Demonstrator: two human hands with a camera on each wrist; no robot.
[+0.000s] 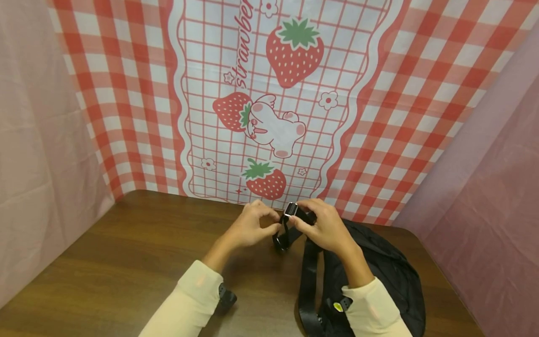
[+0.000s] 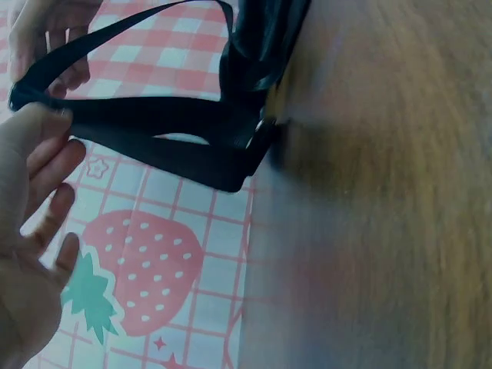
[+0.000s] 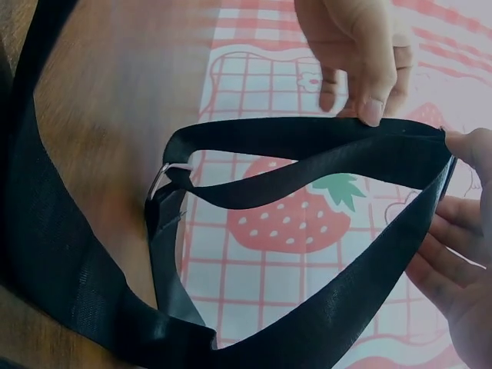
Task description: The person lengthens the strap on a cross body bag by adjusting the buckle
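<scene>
Black webbing strap [image 1: 309, 276] loops up from a soft black bag [image 1: 396, 267]. My right hand [image 1: 326, 227] pinches the strap at a metal-edged slider buckle [image 1: 291, 209], thumb in front and fingers behind. Facing it, my left hand [image 1: 254, 224] pinches the strap's edge just left of the buckle with thumb and forefinger. In the right wrist view, the left thumb [image 3: 372, 111] lies on the upper band of the loop. A metal ring [image 3: 159, 181] sits at the loop's other end, hanging below the hands. The strap is raised above the table between both hands.
The brown wooden table [image 1: 147, 267] runs under both arms, and the bag lies at its right side. A strawberry-print checked cloth [image 1: 269, 112] hangs behind the back edge. Pale cloth [image 1: 33, 140] hangs at the left and pinkish cloth [image 1: 484, 210] at the right.
</scene>
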